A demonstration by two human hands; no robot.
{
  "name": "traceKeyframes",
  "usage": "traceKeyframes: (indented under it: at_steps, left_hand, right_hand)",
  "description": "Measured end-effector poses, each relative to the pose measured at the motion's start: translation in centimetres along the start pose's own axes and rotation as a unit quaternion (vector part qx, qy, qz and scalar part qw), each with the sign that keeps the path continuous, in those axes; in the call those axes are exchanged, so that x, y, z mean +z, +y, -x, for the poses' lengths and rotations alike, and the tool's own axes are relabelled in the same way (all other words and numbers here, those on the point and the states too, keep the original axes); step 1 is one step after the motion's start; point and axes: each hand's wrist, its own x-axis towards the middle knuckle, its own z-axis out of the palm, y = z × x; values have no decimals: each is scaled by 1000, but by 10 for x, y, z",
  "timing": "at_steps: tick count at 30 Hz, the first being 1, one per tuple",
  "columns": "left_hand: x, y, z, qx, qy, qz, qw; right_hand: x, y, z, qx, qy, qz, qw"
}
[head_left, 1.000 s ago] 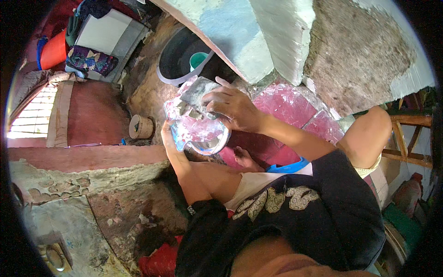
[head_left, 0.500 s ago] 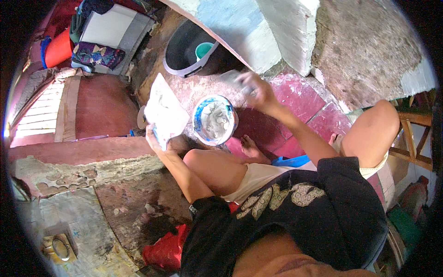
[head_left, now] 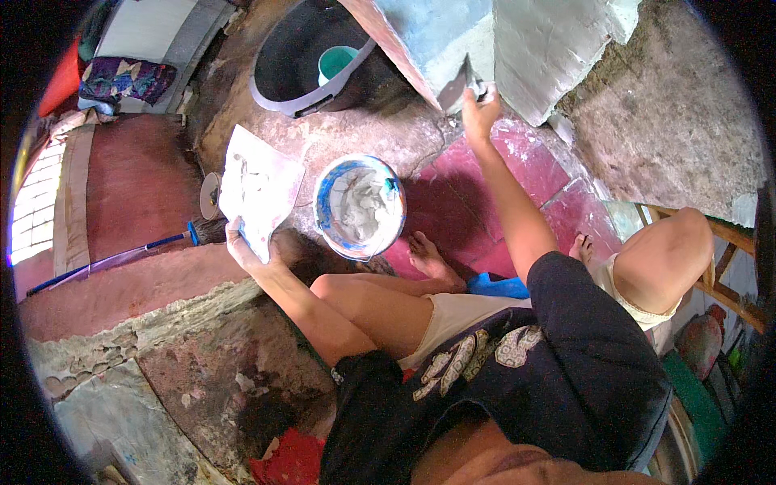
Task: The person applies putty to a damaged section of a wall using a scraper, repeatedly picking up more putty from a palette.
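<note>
The right hand (head_left: 478,109) is closed around a trowel (head_left: 455,87), pressing its flat blade against the grey wall (head_left: 428,32) so the wet paste sticks. The left hand (head_left: 242,246) grips a flat board (head_left: 257,184), kept level to carry paste, just left of the round bucket (head_left: 360,206) of grey mix.

White board (head_left: 257,187); blue-rimmed bucket (head_left: 360,206), grey mortar; black tub (head_left: 311,61).

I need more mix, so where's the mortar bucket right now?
In the head view, the mortar bucket sits on the floor centre-left, between the flat white board in the left hand and the bare foot.
</note>
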Motion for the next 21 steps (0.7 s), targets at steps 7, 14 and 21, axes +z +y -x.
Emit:
traceKeyframes:
  at_steps: [7, 14, 21]
  left_hand:
    - [-4, -3, -3, -14, -39, -3, 999]
    - [-8, -2, 7, 36, -7, -64, 997]
    - [-11, -3, 1, -10, -35, -14, 999]
  right_hand:
    - [-2, -13, 34, -24, -89, 49, 995]
    - [-18, 0, -9, -20, 16, 4, 1000]
    - [7, -6, 19, -45, -59, 54, 996]
